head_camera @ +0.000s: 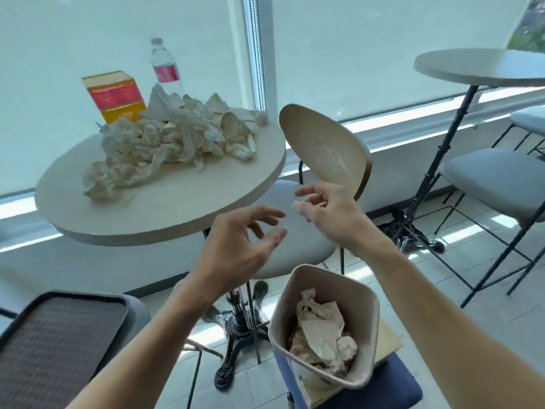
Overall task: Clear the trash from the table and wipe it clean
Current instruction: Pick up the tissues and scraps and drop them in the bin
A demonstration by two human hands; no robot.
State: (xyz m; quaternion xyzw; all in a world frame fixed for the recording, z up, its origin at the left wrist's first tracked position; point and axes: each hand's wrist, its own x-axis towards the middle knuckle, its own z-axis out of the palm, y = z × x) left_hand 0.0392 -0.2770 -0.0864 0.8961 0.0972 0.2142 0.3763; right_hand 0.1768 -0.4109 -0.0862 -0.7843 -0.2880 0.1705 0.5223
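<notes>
A heap of crumpled white paper and paper cups (165, 143) covers the middle of the round beige table (188, 202). Behind the heap stand a red and yellow box (113, 95) and a clear water bottle (165, 69). Below the table's right edge a beige trash bin (365, 329) holds crumpled paper. My left hand (239, 246) and my right hand (330, 214) hover in the air between the table's near edge and the bin. Both are empty with fingers spread.
A wooden-backed chair (321, 146) with a grey seat stands at the table's right side. The bin rests on a blue stool (383, 388). A dark tray (53, 349) lies at lower left. A second round table (477, 67) and grey stools stand at right.
</notes>
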